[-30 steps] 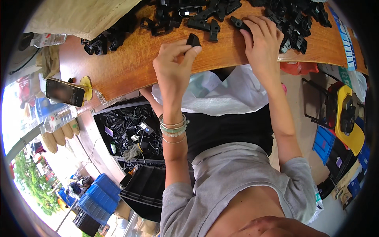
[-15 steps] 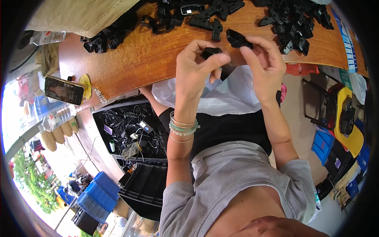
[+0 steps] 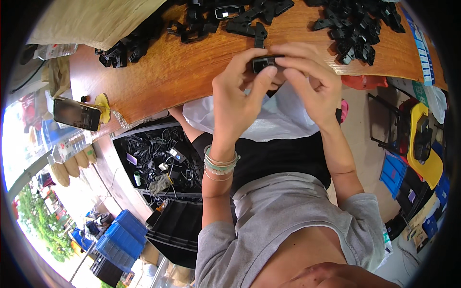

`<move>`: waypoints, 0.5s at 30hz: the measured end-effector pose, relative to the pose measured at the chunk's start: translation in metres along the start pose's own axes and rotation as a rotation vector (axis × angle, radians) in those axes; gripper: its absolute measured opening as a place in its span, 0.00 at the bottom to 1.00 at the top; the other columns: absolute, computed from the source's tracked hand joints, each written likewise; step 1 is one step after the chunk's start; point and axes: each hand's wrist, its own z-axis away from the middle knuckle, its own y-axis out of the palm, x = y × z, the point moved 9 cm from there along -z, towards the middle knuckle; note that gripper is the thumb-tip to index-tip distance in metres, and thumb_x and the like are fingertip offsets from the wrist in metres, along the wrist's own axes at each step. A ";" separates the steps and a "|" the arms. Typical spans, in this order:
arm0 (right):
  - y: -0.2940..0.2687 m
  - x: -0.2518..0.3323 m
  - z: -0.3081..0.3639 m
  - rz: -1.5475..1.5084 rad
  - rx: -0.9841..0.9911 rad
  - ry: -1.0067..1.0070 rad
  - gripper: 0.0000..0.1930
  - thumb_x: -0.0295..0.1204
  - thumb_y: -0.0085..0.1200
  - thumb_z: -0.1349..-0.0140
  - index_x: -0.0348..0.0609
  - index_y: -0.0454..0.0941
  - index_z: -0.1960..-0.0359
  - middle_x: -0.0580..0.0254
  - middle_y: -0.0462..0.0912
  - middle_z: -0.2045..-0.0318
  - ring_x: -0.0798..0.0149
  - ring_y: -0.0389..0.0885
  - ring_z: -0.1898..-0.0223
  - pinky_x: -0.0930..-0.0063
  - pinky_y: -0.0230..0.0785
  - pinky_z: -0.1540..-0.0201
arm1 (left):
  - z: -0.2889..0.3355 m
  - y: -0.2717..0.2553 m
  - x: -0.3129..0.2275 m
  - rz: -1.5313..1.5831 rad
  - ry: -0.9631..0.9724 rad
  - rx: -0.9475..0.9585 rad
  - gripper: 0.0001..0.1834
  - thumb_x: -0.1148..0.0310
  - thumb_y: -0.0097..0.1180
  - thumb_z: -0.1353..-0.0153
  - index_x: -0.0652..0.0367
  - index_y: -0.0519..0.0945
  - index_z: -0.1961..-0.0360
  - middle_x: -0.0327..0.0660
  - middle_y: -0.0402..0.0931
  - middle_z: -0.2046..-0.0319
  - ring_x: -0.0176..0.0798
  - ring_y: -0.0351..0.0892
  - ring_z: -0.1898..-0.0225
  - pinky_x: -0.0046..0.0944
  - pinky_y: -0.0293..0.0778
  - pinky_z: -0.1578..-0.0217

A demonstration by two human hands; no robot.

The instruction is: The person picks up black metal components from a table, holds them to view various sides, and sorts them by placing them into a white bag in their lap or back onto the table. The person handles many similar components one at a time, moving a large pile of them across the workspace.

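Over the table's near edge, both my hands meet at one small black plastic part (image 3: 263, 63). My left hand (image 3: 242, 86) pinches it between thumb and fingers. From the other side my right hand (image 3: 312, 77) closes its fingertips on the part's right end, covering much of it. Whether one piece or two joined pieces are there, the fingers hide. Just beyond my hands lies another black plastic piece (image 3: 260, 34), beside a loose group of black parts (image 3: 240, 28). A white plastic sheet or bag (image 3: 259, 120) is spread over my lap.
A heap of black plastic parts (image 3: 353, 36) lies at the table's right. At left are more black parts (image 3: 120, 54), a brown sack (image 3: 91, 21) and a propped phone (image 3: 77, 114). Below stands a black bin of cables (image 3: 158, 149). A yellow chair (image 3: 422, 163) is at right.
My hands have come together. The separate black pieces they held apart now meet between my fingers, and my right hand has shifted left.
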 end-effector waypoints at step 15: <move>-0.055 -0.021 -0.039 1.099 -0.042 0.048 0.12 0.23 0.57 0.51 0.36 0.79 0.62 0.53 0.74 0.55 0.52 0.68 0.52 0.59 0.60 0.50 | -0.031 -0.035 0.016 0.088 -0.157 -0.269 0.13 0.65 0.57 0.40 0.67 0.77 0.68 0.41 0.73 0.80 0.30 0.71 0.80 0.27 0.65 0.79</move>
